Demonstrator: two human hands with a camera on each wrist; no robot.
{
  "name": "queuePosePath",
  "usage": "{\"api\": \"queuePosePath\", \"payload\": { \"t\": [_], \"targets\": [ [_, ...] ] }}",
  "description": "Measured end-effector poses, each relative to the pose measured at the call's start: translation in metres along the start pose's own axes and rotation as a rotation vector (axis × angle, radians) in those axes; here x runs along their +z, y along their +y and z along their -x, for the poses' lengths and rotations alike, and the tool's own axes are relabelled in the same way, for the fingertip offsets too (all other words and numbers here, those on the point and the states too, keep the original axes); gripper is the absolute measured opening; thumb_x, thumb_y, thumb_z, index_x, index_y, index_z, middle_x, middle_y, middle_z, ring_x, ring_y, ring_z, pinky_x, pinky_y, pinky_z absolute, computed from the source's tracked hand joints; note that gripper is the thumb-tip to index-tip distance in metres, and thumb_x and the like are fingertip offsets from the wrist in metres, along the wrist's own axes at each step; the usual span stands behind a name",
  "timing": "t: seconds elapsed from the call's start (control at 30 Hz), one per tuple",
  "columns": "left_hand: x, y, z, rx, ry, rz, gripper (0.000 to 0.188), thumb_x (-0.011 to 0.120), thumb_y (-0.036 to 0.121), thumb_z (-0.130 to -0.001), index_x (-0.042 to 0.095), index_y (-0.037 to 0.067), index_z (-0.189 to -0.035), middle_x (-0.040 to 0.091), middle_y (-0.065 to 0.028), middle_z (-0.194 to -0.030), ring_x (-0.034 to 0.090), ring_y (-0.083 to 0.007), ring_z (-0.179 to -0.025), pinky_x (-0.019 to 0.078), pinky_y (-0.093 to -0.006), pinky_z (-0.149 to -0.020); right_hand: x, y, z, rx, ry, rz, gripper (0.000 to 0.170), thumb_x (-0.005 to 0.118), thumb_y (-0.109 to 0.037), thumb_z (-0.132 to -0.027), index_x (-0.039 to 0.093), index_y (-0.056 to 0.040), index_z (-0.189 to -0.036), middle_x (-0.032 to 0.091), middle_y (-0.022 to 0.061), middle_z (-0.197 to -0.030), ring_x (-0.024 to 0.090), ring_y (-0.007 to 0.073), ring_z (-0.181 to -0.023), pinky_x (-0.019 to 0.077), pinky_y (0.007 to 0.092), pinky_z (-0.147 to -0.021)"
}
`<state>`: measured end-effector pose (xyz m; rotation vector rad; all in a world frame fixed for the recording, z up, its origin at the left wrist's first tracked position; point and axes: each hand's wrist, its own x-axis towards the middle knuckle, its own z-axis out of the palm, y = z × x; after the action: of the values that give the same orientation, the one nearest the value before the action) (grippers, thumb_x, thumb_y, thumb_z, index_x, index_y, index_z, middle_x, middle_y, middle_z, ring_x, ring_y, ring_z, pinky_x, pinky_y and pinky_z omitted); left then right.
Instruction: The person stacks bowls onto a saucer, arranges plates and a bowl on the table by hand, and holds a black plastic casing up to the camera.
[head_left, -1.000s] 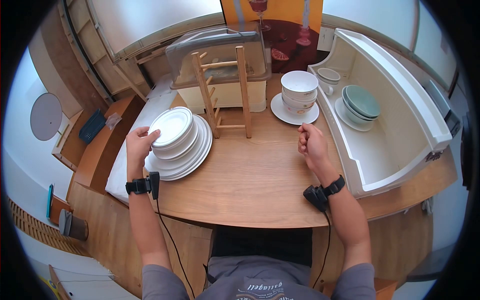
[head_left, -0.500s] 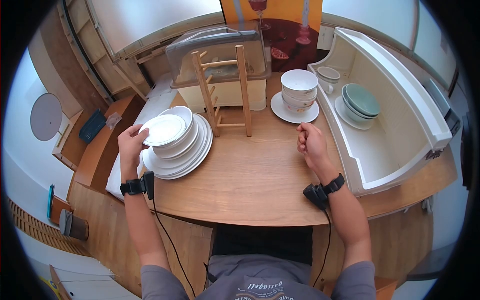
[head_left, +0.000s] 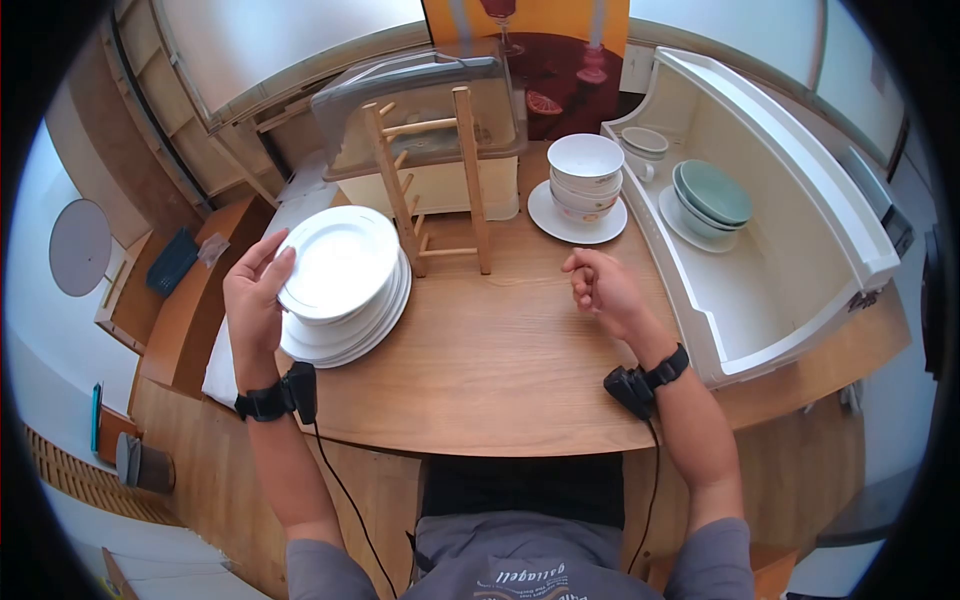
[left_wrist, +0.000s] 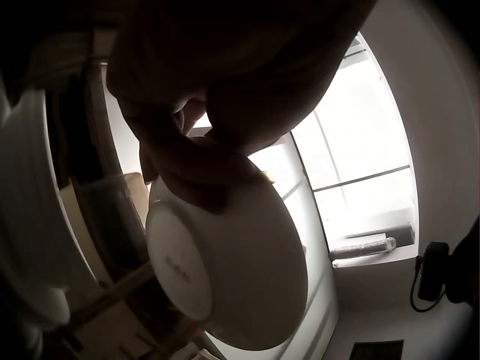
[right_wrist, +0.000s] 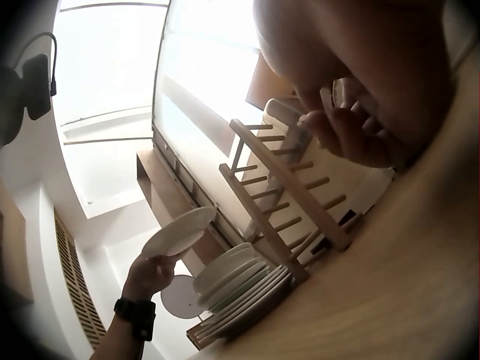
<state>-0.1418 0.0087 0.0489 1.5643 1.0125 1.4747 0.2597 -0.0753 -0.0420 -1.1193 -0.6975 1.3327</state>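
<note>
White, the plate (head_left: 340,262) lies right of the left hand (head_left: 256,300) pinching its rim.

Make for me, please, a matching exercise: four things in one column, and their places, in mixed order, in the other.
1. Held plate
2. Green bowls
3. Wooden rack
4. White bowls

A. Inside the bin
B. On a saucer, outside the bin
C. In the left hand's grip
D. Before the lidded box

Pairs: 1-C, 2-A, 3-D, 4-B

left hand (head_left: 257,298) grips plate (head_left: 342,262) | right hand (head_left: 608,290) loosely curled | wooden rack (head_left: 470,180) upright
</note>
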Motion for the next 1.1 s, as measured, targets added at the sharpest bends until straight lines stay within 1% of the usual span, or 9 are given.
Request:
{"api": "queuePosePath", "payload": {
  "t": [0.07, 0.23, 0.33, 0.53, 0.6, 0.63, 0.67, 0.83, 1.1],
  "targets": [
    [0.022, 0.002, 0.005, -0.013, -0.094, 0.038, 0.036, 0.065, 0.007, -0.091, 0.060, -0.009, -0.122, 0.068, -0.0136, -0.108, 0.066, -0.0141, -0.091, 0.0529, -0.0248, -0.081, -0.001, 0.000, 0.000, 0.049, -0.167, 0.054, 0.030, 0.048, -0.033, -0.100, 0.057, -0.0053, -0.094, 0.051, -0.0014, -0.060, 0.044, 0.0080, -0.047, 0.0320, 0.0220, -0.043],
    [0.093, -0.005, 0.017, -0.112, -0.293, 0.177, 0.036, 0.069, 0.008, -0.088, 0.062, -0.008, -0.119, 0.068, -0.0131, -0.109, 0.066, -0.0143, -0.091, 0.0542, -0.0254, -0.080, 0.002, -0.013, 0.011, 0.073, -0.355, 0.132, 0.044, 0.042, -0.040, -0.103, 0.055, -0.0008, -0.115, 0.058, 0.0030, -0.067, 0.054, 0.0086, -0.051, 0.0423, 0.0212, -0.047],
    [0.132, -0.012, 0.023, -0.147, -0.363, 0.198, 0.038, 0.070, 0.010, -0.088, 0.061, -0.008, -0.120, 0.068, -0.0110, -0.107, 0.065, -0.0120, -0.087, 0.0534, -0.0238, -0.076, 0.000, -0.017, 0.016, 0.041, -0.426, 0.103, 0.045, 0.042, -0.042, -0.103, 0.054, -0.0001, -0.116, 0.059, 0.0052, -0.068, 0.056, 0.0096, -0.052, 0.0447, 0.0215, -0.046],
    [0.163, -0.030, 0.026, -0.190, -0.469, 0.187, 0.043, 0.071, 0.015, -0.089, 0.058, -0.009, -0.123, 0.068, -0.0120, -0.107, 0.064, -0.0093, -0.076, 0.0517, -0.0214, -0.060, -0.005, -0.020, 0.017, -0.018, -0.350, 0.213, 0.034, 0.050, -0.035, -0.101, 0.056, -0.0017, -0.108, 0.061, 0.0039, -0.073, 0.058, 0.0085, -0.053, 0.0465, 0.0201, -0.047],
    [0.163, -0.031, 0.028, -0.241, -0.533, 0.146, 0.041, 0.071, 0.015, -0.088, 0.060, -0.006, -0.122, 0.067, -0.0121, -0.111, 0.064, -0.0131, -0.096, 0.0529, -0.0256, -0.083, -0.006, -0.019, 0.016, -0.011, -0.319, 0.291, 0.030, 0.052, -0.032, -0.101, 0.057, -0.0022, -0.105, 0.061, 0.0026, -0.074, 0.059, 0.0076, -0.054, 0.0465, 0.0197, -0.047],
    [0.163, -0.032, 0.029, -0.175, -0.544, 0.080, 0.041, 0.070, 0.017, -0.089, 0.060, -0.006, -0.122, 0.069, -0.0111, -0.106, 0.065, -0.0112, -0.086, 0.0547, -0.0233, -0.070, -0.008, -0.019, 0.015, 0.006, -0.333, 0.298, 0.028, 0.053, -0.030, -0.100, 0.057, -0.0026, -0.104, 0.061, 0.0013, -0.073, 0.058, 0.0066, -0.054, 0.0459, 0.0193, -0.048],
    [0.161, -0.029, 0.028, -0.180, -0.540, 0.079, 0.041, 0.070, 0.017, -0.089, 0.060, -0.006, -0.122, 0.069, -0.0111, -0.106, 0.065, -0.0112, -0.086, 0.0547, -0.0233, -0.070, -0.010, -0.019, 0.013, 0.021, -0.347, 0.306, 0.026, 0.053, -0.028, -0.100, 0.058, -0.0030, -0.103, 0.060, 0.0000, -0.073, 0.057, 0.0057, -0.055, 0.0454, 0.0190, -0.048],
    [0.157, -0.024, 0.029, -0.350, -0.590, 0.015, 0.039, 0.067, 0.021, -0.092, 0.061, -0.006, -0.120, 0.068, -0.0081, -0.090, 0.058, -0.0078, -0.052, 0.0453, -0.0200, -0.041, -0.020, -0.018, 0.008, 0.077, -0.373, 0.309, 0.024, 0.053, -0.027, -0.100, 0.059, -0.0042, -0.101, 0.059, -0.0020, -0.071, 0.053, 0.0044, -0.053, 0.0419, 0.0186, -0.047],
    [0.143, -0.024, 0.024, -0.310, -0.371, -0.021, 0.029, 0.063, 0.026, -0.095, 0.066, -0.003, -0.102, 0.060, -0.0035, -0.076, 0.051, -0.0056, -0.044, 0.0326, -0.0194, -0.036, -0.024, -0.015, 0.006, 0.177, -0.419, 0.453, 0.020, 0.053, -0.025, -0.101, 0.059, -0.0065, -0.095, 0.055, -0.0041, -0.067, 0.050, 0.0040, -0.052, 0.0377, 0.0190, -0.044]
  ]
}}
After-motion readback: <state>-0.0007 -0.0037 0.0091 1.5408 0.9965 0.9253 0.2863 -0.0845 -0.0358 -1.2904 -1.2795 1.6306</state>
